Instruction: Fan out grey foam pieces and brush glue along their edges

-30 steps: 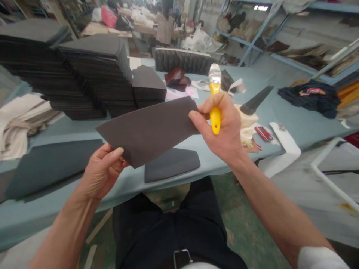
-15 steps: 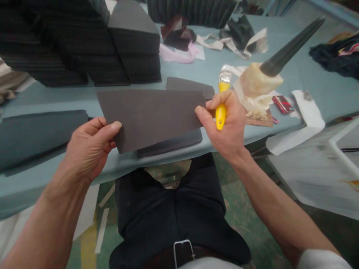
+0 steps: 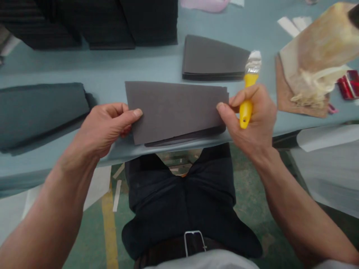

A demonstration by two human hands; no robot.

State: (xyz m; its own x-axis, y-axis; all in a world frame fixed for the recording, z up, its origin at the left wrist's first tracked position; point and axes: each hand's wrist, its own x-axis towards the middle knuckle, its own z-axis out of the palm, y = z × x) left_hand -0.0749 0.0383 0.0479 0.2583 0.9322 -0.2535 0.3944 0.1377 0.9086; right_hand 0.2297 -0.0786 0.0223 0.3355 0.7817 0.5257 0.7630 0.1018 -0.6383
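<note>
A dark grey trapezoid sheet lies nearly flat over another like piece at the near edge of the pale blue table. My left hand pinches its left end, thumb on top. My right hand pinches the sheet's right end with thumb and forefinger while its other fingers wrap the yellow handle of a brush, whose whitish bristles point up and away from me.
A small stack of the same grey pieces sits just behind. Tall black stacks fill the far left. A dark folded layer lies at left. A glue-crusted pot on a brown mat and a red item stand at right.
Both hands have brought the grey sheet down from mid-air onto the piece at the table's near edge. The view has tipped downward and closer to the table.
</note>
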